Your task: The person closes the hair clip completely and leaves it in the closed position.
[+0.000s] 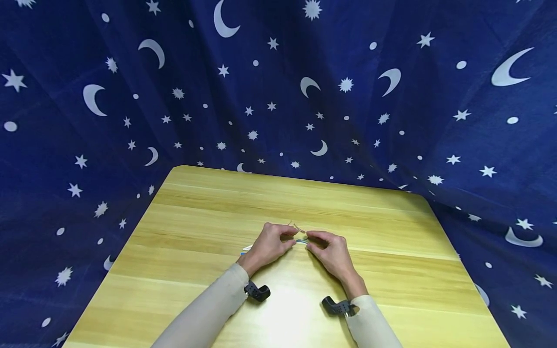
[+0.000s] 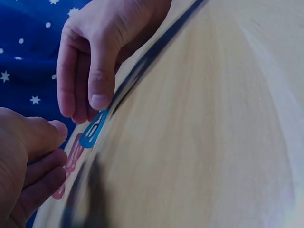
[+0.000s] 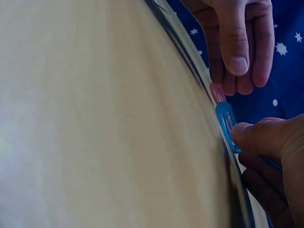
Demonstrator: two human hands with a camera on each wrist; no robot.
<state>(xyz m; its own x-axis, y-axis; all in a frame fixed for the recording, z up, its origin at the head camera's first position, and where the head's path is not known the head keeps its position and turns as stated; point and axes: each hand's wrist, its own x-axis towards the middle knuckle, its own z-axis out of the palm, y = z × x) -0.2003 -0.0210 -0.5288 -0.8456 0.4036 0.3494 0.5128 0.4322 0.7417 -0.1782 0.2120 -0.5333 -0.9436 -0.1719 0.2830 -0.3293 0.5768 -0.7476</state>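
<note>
Right wrist view: the right hand (image 3: 278, 142) pinches the blue clip (image 3: 224, 116) over the worktop (image 3: 95, 118), I think to keep it steady; the left hand (image 3: 235, 42), relaxed, is near the pink clip (image 3: 217, 92).

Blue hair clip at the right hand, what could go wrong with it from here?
The right hand seems to pinch the blue hair clip near one end, so it might twist or slip free. The left hand has its fingers close to the pink clip, so it could nudge that one.
</note>
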